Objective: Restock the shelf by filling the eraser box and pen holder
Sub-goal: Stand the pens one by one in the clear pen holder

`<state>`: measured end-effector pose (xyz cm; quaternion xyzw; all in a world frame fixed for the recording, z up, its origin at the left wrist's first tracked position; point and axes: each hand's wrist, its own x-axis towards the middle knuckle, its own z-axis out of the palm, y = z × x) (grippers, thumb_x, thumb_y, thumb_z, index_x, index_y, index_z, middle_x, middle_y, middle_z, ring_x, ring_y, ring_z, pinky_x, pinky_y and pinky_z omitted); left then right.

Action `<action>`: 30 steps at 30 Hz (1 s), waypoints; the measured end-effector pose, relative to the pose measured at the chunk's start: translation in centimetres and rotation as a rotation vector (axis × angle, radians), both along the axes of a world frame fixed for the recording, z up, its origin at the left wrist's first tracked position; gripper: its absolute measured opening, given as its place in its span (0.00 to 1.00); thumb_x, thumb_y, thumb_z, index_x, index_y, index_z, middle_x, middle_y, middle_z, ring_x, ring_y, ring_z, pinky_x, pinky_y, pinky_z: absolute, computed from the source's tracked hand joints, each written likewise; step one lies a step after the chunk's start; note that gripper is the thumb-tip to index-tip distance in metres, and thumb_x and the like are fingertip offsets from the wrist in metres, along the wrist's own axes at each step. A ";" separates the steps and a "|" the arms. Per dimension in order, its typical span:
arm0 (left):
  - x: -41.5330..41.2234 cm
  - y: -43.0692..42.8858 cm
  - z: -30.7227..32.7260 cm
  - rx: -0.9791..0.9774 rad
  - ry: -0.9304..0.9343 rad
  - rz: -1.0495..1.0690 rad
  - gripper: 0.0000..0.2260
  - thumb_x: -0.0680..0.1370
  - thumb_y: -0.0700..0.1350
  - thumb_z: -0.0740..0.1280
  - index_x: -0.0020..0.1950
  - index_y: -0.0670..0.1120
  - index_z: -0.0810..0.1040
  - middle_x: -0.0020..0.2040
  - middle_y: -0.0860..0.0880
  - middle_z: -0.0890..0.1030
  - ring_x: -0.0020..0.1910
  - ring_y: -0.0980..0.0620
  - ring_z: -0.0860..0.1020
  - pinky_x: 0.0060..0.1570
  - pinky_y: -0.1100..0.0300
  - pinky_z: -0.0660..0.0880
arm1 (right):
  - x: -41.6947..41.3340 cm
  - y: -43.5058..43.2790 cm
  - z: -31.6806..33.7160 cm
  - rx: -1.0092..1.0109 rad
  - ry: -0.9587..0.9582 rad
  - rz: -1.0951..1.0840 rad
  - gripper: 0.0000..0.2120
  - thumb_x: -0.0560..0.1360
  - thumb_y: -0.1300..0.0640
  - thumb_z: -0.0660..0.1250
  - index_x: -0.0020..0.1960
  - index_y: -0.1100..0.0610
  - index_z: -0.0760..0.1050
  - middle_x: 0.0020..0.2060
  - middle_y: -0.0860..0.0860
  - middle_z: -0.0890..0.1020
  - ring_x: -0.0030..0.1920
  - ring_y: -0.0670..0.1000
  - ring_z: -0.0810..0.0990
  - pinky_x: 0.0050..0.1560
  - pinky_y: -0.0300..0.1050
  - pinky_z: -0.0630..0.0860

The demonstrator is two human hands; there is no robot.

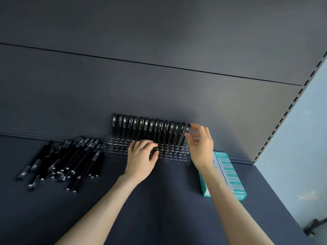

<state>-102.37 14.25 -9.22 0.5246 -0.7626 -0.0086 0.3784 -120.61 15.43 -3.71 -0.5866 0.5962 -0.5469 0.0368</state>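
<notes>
A clear acrylic pen holder (116, 147) with many round holes stands against the shelf's back wall. Its back row holds several upright black pens (141, 127). My left hand (141, 156) rests on top of the holder with fingers spread flat. My right hand (200, 144) is at the holder's right end, thumb and fingertips around the cap of the last upright pen (188, 128) in the row. A pile of loose black pens (70, 161) lies on the shelf to the left. A teal eraser box (228, 175) lies to the right, partly hidden by my right forearm.
The dark shelf board (159, 200) runs forward from the back wall (159, 85). A slotted upright (290, 106) marks the shelf's right end, with a pale wall beyond it. Something dark sits at the lower right edge (313, 227).
</notes>
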 end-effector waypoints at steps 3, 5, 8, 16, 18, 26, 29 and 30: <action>1.5 1.2 0.6 -0.004 0.090 0.026 0.10 0.76 0.48 0.63 0.51 0.46 0.81 0.51 0.51 0.80 0.52 0.47 0.77 0.59 0.50 0.65 | 1.6 1.0 -0.4 -0.051 -0.059 0.049 0.07 0.74 0.63 0.68 0.52 0.60 0.77 0.46 0.51 0.76 0.38 0.43 0.76 0.44 0.44 0.77; 3.2 2.2 0.7 -0.022 0.131 0.033 0.05 0.76 0.44 0.67 0.50 0.46 0.80 0.50 0.52 0.79 0.52 0.48 0.77 0.54 0.51 0.66 | 3.5 1.6 -0.7 -0.039 -0.068 0.096 0.05 0.74 0.64 0.68 0.50 0.60 0.78 0.43 0.51 0.78 0.37 0.40 0.75 0.41 0.32 0.72; 7.0 3.3 0.5 -0.013 0.161 0.081 0.05 0.76 0.42 0.67 0.50 0.45 0.80 0.49 0.50 0.79 0.47 0.47 0.78 0.49 0.49 0.73 | 7.1 2.5 -1.3 0.039 -0.038 0.202 0.04 0.75 0.62 0.67 0.50 0.59 0.78 0.43 0.51 0.78 0.37 0.41 0.75 0.39 0.26 0.69; 18.3 4.2 0.1 0.182 0.124 0.434 0.12 0.77 0.46 0.67 0.58 0.43 0.78 0.56 0.42 0.77 0.56 0.40 0.74 0.54 0.44 0.68 | 18.6 2.4 -3.6 0.244 0.057 0.368 0.05 0.76 0.59 0.65 0.50 0.57 0.78 0.44 0.48 0.79 0.42 0.48 0.78 0.48 0.44 0.76; 20.6 3.6 0.1 0.296 0.085 0.453 0.18 0.78 0.52 0.65 0.63 0.43 0.75 0.61 0.42 0.74 0.60 0.40 0.71 0.58 0.46 0.66 | 21.6 1.8 -4.2 0.297 0.059 0.368 0.05 0.76 0.59 0.65 0.50 0.56 0.78 0.45 0.48 0.78 0.44 0.48 0.78 0.49 0.46 0.77; 25.0 -0.3 0.1 0.466 0.009 0.272 0.25 0.77 0.59 0.62 0.67 0.42 0.69 0.62 0.44 0.74 0.62 0.44 0.72 0.60 0.50 0.68 | 29.2 -0.1 -5.9 0.474 0.152 0.108 0.19 0.77 0.47 0.62 0.63 0.56 0.71 0.58 0.50 0.74 0.60 0.52 0.70 0.56 0.44 0.70; 25.3 -1.2 0.7 0.558 0.053 0.184 0.24 0.78 0.57 0.62 0.68 0.42 0.69 0.63 0.44 0.74 0.60 0.44 0.74 0.60 0.49 0.70 | 30.2 -0.6 -6.2 0.487 0.189 0.031 0.21 0.77 0.46 0.63 0.64 0.58 0.70 0.58 0.53 0.74 0.59 0.54 0.69 0.60 0.45 0.66; 25.6 -1.5 0.8 0.585 0.058 0.158 0.24 0.78 0.57 0.62 0.68 0.42 0.69 0.63 0.44 0.75 0.61 0.44 0.75 0.60 0.50 0.71 | 30.5 -0.8 -6.3 0.489 0.190 0.012 0.21 0.77 0.46 0.63 0.64 0.58 0.70 0.58 0.53 0.74 0.58 0.55 0.69 0.60 0.45 0.66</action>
